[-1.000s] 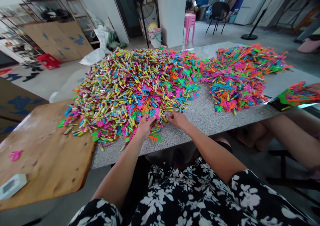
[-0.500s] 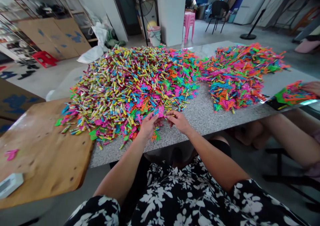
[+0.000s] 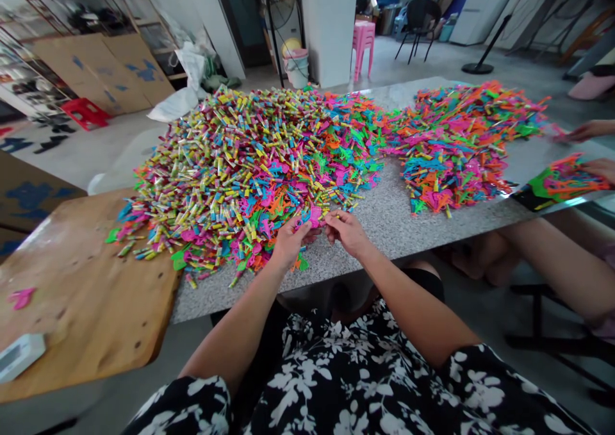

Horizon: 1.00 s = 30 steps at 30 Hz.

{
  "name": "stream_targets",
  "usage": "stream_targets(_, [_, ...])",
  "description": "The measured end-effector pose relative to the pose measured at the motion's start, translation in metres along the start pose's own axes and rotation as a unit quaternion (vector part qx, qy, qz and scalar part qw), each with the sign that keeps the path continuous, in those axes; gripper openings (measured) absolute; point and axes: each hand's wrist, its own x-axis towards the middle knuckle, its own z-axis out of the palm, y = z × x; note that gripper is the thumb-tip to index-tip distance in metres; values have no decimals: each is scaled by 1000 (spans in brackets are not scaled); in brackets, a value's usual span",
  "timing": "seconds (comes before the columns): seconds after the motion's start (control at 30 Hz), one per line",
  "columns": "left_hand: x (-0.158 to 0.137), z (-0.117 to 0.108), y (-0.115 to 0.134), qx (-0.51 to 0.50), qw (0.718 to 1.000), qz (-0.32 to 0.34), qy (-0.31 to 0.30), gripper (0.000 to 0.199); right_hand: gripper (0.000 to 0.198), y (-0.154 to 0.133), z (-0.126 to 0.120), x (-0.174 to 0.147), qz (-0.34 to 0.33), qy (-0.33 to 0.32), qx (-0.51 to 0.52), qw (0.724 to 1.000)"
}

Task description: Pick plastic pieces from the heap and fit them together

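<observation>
My left hand [image 3: 289,241] is closed in a pinch on a flat pink plastic piece [image 3: 315,216], with a bit of blue beside its fingertips. Close by on the right, my right hand [image 3: 350,235] pinches a small yellow tube [image 3: 335,216] against the pink piece's side; whether the two are joined I cannot tell. Both hands hover at the front edge of a big heap of small wrapped tubes [image 3: 230,147], mostly yellow and dark red. Loose pink, orange, green and blue plastic pieces [image 3: 269,207] lie at the heap's near side.
Right of the heap is a second pile of coloured plastic pieces [image 3: 461,147] on the speckled table [image 3: 384,230]. A co-worker's hands [image 3: 596,131] are at the far right, near a black-and-green bundle [image 3: 542,188]. A wooden board [image 3: 96,294] with a white device [image 3: 22,357] adjoins on the left.
My hands and the pink piece have shifted slightly right. A second hand of the co-worker has come into view at the far right, with something pink at its fingers.
</observation>
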Motion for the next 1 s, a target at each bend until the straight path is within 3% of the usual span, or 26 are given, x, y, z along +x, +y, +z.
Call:
stream_targets(0.1, [-1,1,2,16,1000,-16,-17,53,38,3,-4,0,-34,24,-14,999])
stream_targets(0.27, [-6,2,-4,23,992,-103,-75,47,34,5,-18,-9,-49,-9,-54,997])
stream_targets(0.37, [-5,6,-13,39,988,-124,-85,44,34,6,-25,-14,-42,-7,-77,996])
stream_targets(0.43, [0,6,-15,107,985,-103,-86,43,34,4,-35,-13,-26,-1,-105,994])
stream_targets(0.5, [8,1,-9,226,972,-23,-64,45,32,-3,-53,-5,-20,46,-124,991])
stream_targets(0.53, [12,-4,-4,295,954,32,-39,46,31,-10,-65,0,-31,94,-116,988])
stream_targets(0.6, [20,-17,10,429,894,129,25,43,32,-28,-91,15,-86,213,-66,971])
stream_targets(0.7, [26,-30,32,605,773,172,79,34,43,-53,-122,37,-162,301,-14,939])
stream_targets(0.77, [29,-30,38,686,707,155,68,36,45,-58,-127,46,-142,286,-63,946])
stream_targets(0.83, [31,-24,38,737,663,123,44,39,41,-52,-118,50,-65,219,-194,954])
stream_targets(0.87, [34,-20,37,754,646,110,36,40,36,-45,-110,51,-22,175,-284,942])
stream_targets(0.93, [40,-13,34,776,623,91,30,41,28,-29,-91,54,41,107,-465,878])
stream_targets(1.0, [47,-10,35,788,610,72,25,45,29,-15,-74,57,63,91,-590,800])
